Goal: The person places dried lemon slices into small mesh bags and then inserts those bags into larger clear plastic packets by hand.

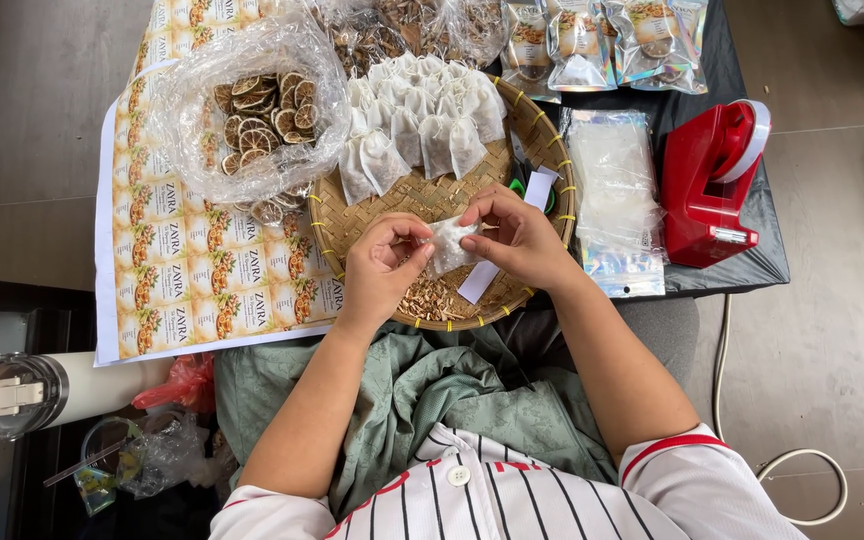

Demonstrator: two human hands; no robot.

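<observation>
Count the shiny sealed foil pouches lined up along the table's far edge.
4 shiny sealed foil pouches at the top right, side by side. More may lie beyond the frame's top edge.

label sheet (pixel 202 270): left, yellow-orange grid | foil pouches (pixel 602 40): top, shiny (filled) | clear pouch stack (pixel 612 190): right of basket
</observation>
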